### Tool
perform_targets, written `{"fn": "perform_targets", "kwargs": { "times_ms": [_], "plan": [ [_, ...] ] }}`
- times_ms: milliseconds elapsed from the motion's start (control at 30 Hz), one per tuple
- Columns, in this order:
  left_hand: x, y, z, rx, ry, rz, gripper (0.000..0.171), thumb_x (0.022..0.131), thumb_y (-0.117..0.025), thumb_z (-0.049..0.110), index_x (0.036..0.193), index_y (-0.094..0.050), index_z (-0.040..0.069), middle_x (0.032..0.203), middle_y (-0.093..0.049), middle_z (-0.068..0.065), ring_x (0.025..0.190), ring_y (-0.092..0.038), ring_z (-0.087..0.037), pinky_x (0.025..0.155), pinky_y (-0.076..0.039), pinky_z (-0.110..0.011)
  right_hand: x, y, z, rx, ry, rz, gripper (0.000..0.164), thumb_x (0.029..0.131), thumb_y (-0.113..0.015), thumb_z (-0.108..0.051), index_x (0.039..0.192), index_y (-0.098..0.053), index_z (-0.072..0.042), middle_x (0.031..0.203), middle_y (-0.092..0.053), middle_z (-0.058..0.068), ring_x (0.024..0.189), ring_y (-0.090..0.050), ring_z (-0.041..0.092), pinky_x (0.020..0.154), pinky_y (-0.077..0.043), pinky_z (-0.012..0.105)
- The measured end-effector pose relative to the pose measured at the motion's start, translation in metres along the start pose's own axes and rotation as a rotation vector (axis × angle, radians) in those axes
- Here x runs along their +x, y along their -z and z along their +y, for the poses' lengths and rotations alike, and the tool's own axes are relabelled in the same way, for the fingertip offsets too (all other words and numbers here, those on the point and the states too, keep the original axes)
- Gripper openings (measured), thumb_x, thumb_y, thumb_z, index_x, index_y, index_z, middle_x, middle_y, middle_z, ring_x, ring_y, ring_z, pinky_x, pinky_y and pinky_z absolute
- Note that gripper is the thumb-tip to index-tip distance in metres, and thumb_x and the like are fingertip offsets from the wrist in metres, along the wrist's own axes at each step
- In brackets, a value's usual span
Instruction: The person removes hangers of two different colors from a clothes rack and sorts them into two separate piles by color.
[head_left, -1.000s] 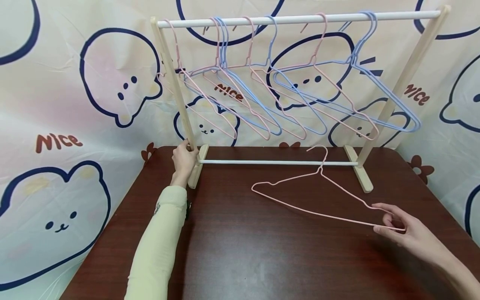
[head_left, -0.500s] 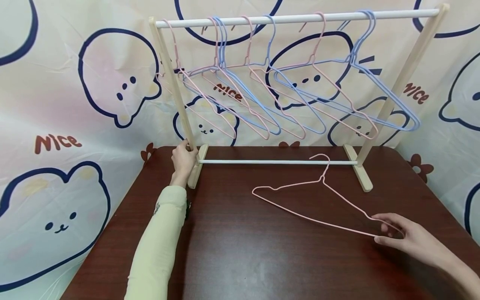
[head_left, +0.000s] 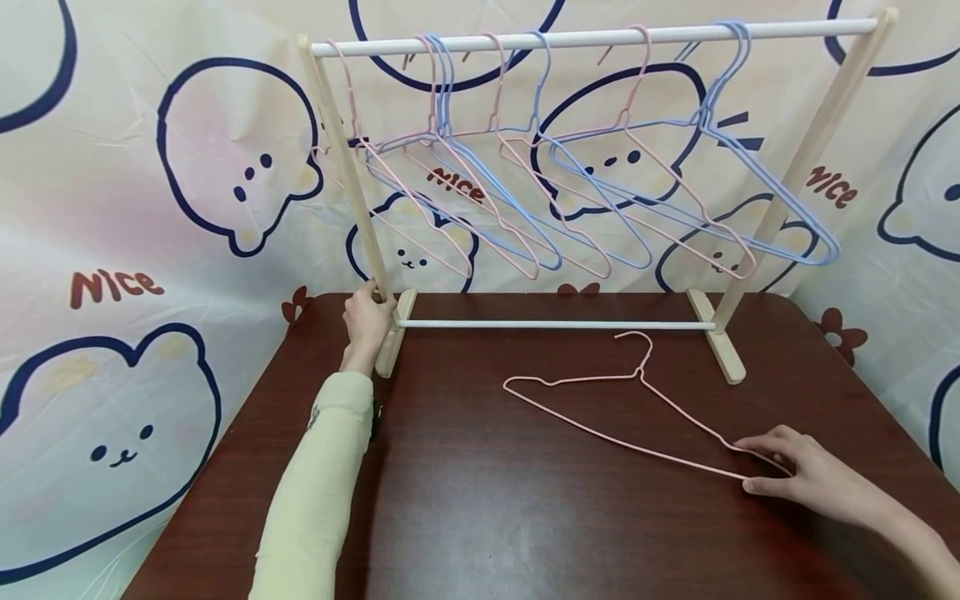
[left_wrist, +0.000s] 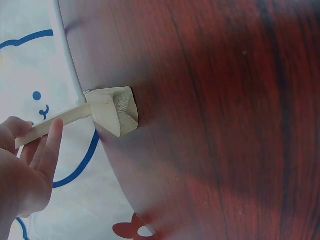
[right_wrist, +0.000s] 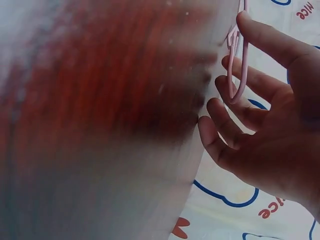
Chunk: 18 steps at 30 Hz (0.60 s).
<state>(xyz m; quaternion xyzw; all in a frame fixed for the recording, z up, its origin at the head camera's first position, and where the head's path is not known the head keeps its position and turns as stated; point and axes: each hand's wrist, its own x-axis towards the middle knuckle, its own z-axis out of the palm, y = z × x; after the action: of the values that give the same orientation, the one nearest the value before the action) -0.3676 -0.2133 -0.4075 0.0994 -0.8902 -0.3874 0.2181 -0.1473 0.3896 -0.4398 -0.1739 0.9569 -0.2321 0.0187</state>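
Note:
My left hand grips the wooden left post of a small clothes rack near its foot. In the left wrist view its thumb and fingers lie around that post. A pink clothes hanger lies low over the table in front of the rack, hook toward the back. At the hanger's right end, my right hand holds it lightly between thumb and fingers. The right wrist view shows the thumb against the pink wire, with loosely bent fingers on its other side.
Several pink and blue hangers hang from the white top rail. A white lower rail joins the rack's wooden feet, and the right foot stands behind the held hanger. Printed cloth surrounds the dark wooden table.
The right hand has lowered the pink hanger toward the table and nearer to me. Its hook now sits below the lower rail. The left hand stays on the post.

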Motion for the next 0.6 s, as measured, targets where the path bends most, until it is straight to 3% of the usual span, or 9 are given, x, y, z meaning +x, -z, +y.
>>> {"fn": "perform_targets", "kwargs": {
  "times_ms": [233, 433, 600],
  "plan": [
    [0.0, 0.0, 0.001, 0.0, -0.007, 0.004, 0.018, 0.093, -0.064, 0.014, 0.11, -0.066, 0.006, 0.1, -0.072, -0.016, 0.094, -0.067, -0.038, 0.093, -0.049, -0.053, 0.002, 0.003, 0.001, -0.004, -0.058, -0.046, 0.05, 0.083, -0.079, -0.036, 0.126, -0.065, -0.014, 0.105, -0.058, 0.003, 0.084, -0.045, -0.002, 0.067, -0.038, 0.021],
    [0.0, 0.0, 0.001, -0.001, -0.004, 0.01, 0.02, 0.093, -0.064, 0.013, 0.112, -0.067, 0.007, 0.1, -0.072, -0.016, 0.094, -0.068, -0.038, 0.093, -0.049, -0.053, 0.003, 0.008, -0.002, -0.027, -0.059, -0.039, 0.054, 0.082, -0.08, -0.037, 0.128, -0.064, -0.013, 0.113, -0.061, 0.005, 0.09, -0.048, -0.004, 0.069, -0.043, 0.021],
    [-0.001, 0.0, 0.001, -0.004, -0.005, 0.008, 0.02, 0.094, -0.063, 0.014, 0.112, -0.067, 0.006, 0.1, -0.072, -0.017, 0.094, -0.067, -0.038, 0.093, -0.049, -0.053, 0.008, 0.016, -0.007, -0.06, -0.079, -0.005, 0.055, 0.083, -0.079, -0.039, 0.127, -0.064, -0.012, 0.118, -0.061, 0.011, 0.1, -0.056, 0.016, 0.075, -0.047, 0.029]
  ]
}}
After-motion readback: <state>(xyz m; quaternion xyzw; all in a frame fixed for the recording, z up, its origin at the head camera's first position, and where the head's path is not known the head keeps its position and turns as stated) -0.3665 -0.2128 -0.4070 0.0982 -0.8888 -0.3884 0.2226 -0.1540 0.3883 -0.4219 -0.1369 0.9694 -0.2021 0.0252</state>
